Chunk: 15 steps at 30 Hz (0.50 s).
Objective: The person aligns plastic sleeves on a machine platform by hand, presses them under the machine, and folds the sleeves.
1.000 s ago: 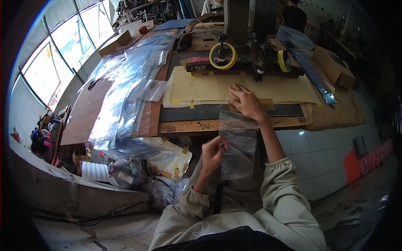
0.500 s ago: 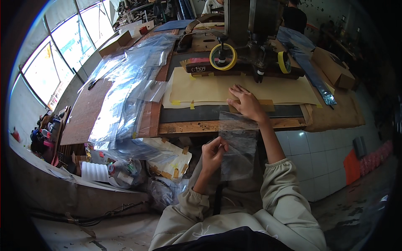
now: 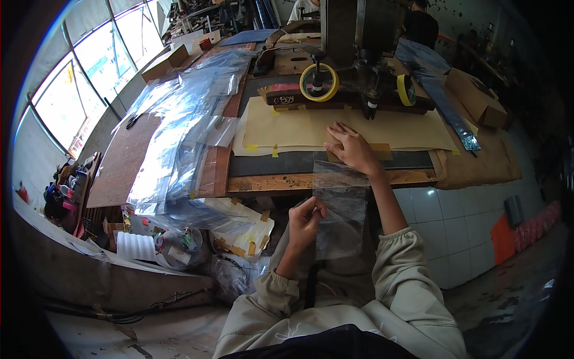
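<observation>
Clear plastic sheet (image 3: 342,224), one, pinched by left hand (image 3: 305,221); right hand (image 3: 354,147) spread, empty, near two tape rolls (image 3: 335,84).

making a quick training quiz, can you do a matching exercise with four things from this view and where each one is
Things:
1. left hand
2. right hand
3. large plastic pile
4. white ribbed roll

Places:
A. palm down over the cream sheet
B. lower left, below the tabletop
C. on the tabletop's left side
D. curled at the left edge of the small clear sheet

Pairs: 1-D; 2-A; 3-C; 4-B
</observation>
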{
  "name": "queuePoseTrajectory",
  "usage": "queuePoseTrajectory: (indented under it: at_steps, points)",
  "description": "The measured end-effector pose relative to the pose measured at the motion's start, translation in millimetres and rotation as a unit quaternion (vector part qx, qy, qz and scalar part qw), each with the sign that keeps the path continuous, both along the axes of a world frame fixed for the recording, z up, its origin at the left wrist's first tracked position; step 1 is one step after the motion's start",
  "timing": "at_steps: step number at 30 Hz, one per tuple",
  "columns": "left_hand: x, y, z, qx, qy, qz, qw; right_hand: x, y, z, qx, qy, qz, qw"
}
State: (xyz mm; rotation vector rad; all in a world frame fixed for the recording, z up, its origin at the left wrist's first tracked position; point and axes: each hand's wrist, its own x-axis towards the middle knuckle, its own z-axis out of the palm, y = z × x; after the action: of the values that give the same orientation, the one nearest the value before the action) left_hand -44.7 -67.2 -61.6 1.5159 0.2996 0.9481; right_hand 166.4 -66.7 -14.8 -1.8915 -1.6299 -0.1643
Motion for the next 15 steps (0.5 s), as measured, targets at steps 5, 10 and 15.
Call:
queuePoseTrajectory:
  at_steps: [5,10,15]
  points:
    - [-1.4,-2.5,-1.3,-0.008,0.001,-0.003,1.0,-1.0,-0.9,0.7,0.002,-0.004,-0.002,1.0]
    - [-1.4,-4.1,-2.5,0.002,0.006,0.004,1.0,0.0,-1.5,-1.0,0.002,-0.006,-0.001,1.0]
    - [-1.2,-6.0,-0.5,-0.021,0.001,-0.002,1.0,0.2,-1.7,-0.2,0.011,-0.01,-0.002,1.0]
